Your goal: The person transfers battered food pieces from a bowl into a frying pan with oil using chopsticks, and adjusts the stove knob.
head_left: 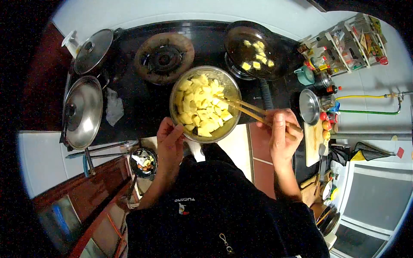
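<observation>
My left hand (171,139) grips the rim of a metal bowl (235,121) at its lower left side. Pale yellow pieces of food (202,105) fill most of the bowl. In my right hand (282,133) is a pair of chopsticks (249,110), fingers wrapped round them, with the tips among the pieces in the bowl. Beyond the bowl, a dark wok (241,36) sits on the right burner, its handle pointing towards me. Several yellow pieces (260,56) lie spread over the wok's inside.
A bare burner (164,59) is at the stove's left. Two lids (92,51) lean at the far left. On the right are a steel basin (309,106), a cutting board (315,144), a green cup (304,75) and a spice rack (344,47). A bin (143,163) stands low left.
</observation>
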